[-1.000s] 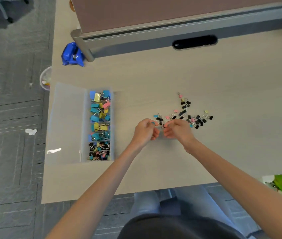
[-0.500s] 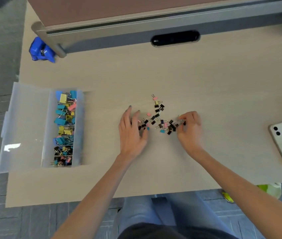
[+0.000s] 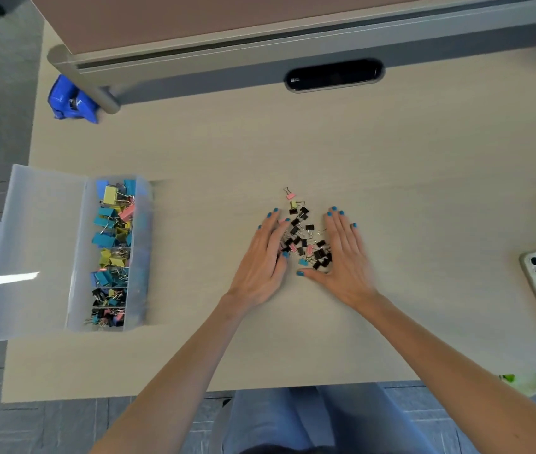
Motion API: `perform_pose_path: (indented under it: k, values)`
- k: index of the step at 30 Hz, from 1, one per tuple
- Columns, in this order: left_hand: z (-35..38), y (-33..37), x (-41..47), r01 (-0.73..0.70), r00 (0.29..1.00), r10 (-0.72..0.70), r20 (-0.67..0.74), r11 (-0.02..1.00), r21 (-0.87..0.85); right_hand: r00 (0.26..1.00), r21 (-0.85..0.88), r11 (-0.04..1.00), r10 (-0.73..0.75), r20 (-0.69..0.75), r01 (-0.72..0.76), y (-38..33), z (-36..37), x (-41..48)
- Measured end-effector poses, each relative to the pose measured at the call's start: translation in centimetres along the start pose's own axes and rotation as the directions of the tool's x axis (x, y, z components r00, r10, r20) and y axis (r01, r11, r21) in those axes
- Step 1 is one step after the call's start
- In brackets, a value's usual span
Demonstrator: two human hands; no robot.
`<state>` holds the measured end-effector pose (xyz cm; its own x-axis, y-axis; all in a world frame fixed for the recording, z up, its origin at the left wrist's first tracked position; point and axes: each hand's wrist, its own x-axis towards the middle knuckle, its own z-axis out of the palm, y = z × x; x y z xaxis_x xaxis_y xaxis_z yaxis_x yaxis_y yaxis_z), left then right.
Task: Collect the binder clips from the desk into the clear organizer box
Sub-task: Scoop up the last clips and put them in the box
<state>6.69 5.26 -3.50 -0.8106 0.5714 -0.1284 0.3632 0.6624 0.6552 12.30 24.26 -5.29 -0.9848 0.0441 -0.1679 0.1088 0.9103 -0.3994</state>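
1. Hands: left hand [image 3: 265, 257] and right hand [image 3: 345, 257] lie flat on the worktop [image 3: 391, 158]. Fingers [image 3: 271, 224] are straight and spread and hold nothing. The inner edges of both palms press against the loose binder clips [image 3: 306, 244].
2. Change: one second ago the clips are a wide scatter, with both hands pinching at its box-side end. Half a second ago the hands sit at its two ends. Now it is raked into one tight heap between the palms.
3. Location: heap sits well right of the clear organizer box [image 3: 143, 244], not touching it. Left hand is on the box side, right hand on the side away from it.
4. Stragglers: pink clip [image 3: 290, 194] and yellow clip [image 3: 297, 203] lie outside the fingertips, level with the box's rearmost compartment.
5. Box: lid [image 3: 37, 250] is open, on the side away from the heap. Compartments already hold clips.
6. Read: consolidation looks done and the transfer hasn't started. The next step is probably a two-handed scoop across to the box. Small clips may slip out between the palms, and the stragglers need a second pass.
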Motion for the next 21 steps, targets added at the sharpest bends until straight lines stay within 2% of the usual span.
perform_pose_path:
  k: [4,8,11,16,21]
  values:
    - [-1.1,0.4,0.1,0.024,0.995,-0.033,-0.094,0.995,-0.093,0.993,-0.042,0.992,-0.116,-0.022,0.115,-1.0,0.0,2.7]
    - [-1.5,-0.7,-0.4,0.020,0.989,-0.024,-0.144,0.999,-0.029,0.969,-0.169,0.955,-0.249,0.004,0.246,-1.5,-0.3,5.2]
    - [-1.5,-1.4,-1.1,0.042,0.992,-0.040,-0.121,0.999,0.021,0.939,-0.252,0.905,-0.342,0.044,0.342,-1.4,-0.1,6.5]
    - [-1.7,-1.7,-1.6,0.039,0.998,-0.035,-0.052,0.996,0.075,0.894,-0.285,0.873,-0.437,-0.099,0.396,-1.4,0.1,7.1]
    - [-1.9,-2.1,-1.6,0.046,0.998,-0.042,-0.039,0.991,0.122,0.880,-0.341,0.854,-0.457,-0.127,0.394,-1.5,0.0,7.6]
